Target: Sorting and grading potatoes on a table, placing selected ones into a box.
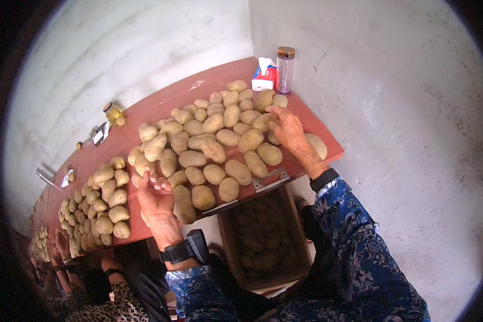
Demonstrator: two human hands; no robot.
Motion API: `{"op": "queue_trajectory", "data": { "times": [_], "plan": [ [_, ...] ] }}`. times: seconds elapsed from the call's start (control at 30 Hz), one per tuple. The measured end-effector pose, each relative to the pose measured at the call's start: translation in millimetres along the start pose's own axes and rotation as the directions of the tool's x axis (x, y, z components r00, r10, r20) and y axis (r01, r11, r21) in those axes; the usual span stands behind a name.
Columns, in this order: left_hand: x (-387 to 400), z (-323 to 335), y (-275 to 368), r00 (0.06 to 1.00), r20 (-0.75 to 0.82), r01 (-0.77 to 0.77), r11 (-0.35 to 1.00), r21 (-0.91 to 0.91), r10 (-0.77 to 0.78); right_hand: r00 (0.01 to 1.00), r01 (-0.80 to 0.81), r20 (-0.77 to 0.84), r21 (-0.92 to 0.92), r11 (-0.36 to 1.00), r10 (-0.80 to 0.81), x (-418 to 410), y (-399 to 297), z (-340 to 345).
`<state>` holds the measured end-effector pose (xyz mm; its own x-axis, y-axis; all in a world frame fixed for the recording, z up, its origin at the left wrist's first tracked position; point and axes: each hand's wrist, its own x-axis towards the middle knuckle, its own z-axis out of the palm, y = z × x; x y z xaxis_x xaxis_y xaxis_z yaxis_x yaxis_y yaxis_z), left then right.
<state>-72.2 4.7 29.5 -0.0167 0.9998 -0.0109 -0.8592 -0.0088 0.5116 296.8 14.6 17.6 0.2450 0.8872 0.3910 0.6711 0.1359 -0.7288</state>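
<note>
A wide spread of potatoes [227, 137] lies on the red tabletop [318, 124] in front of me. My left hand [156, 199] is at the near left edge of the spread, palm turned partly up. Its raised finger meets a potato [144, 164], and the other fingertips are curled; I see no potato gripped in it. My right hand [287, 128] is at the right side, fingers spread and bent over the potatoes there. Its fingertips are beside a potato [264, 122], apparently touching it. A large potato [316, 145] is partly hidden behind my right wrist.
A second potato heap [100, 205] lies to the left, near another person's arms [114, 273]. Below the table edge stands a crate [224, 245] of potatoes. A tissue pack [264, 76] and a lidded bottle [285, 70] stand by the wall; a jar [112, 114] stands farther left.
</note>
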Motion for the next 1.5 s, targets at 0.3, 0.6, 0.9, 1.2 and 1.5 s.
{"op": "queue_trajectory", "data": {
  "times": [0.3,0.6,0.9,1.2,1.5],
  "plan": [
    [1.2,-0.7,3.3,1.000,-0.021,-0.006,1.000,0.027,0.006,0.959,0.268,-0.003,-0.321,0.909,-0.284,21.6,36.2,29.5],
    [3.9,-18.3,14.6,0.998,0.060,-0.037,0.999,0.032,0.035,0.975,0.201,0.164,-0.356,0.913,-0.151,29.1,34.3,34.5],
    [1.4,-15.8,16.4,0.996,0.045,-0.074,0.995,0.065,0.071,0.987,0.129,-0.077,-0.167,0.977,-0.143,27.1,24.0,14.3],
    [6.6,-14.7,17.7,0.997,0.075,-0.031,0.999,-0.015,0.032,0.962,-0.134,0.273,0.474,0.870,0.000,-3.3,-5.2,-19.4],
    [6.0,-26.2,31.3,0.997,-0.023,-0.074,0.997,0.038,0.075,0.495,0.191,0.841,0.138,0.972,-0.217,-72.5,-72.9,-11.4]
  ]
}}
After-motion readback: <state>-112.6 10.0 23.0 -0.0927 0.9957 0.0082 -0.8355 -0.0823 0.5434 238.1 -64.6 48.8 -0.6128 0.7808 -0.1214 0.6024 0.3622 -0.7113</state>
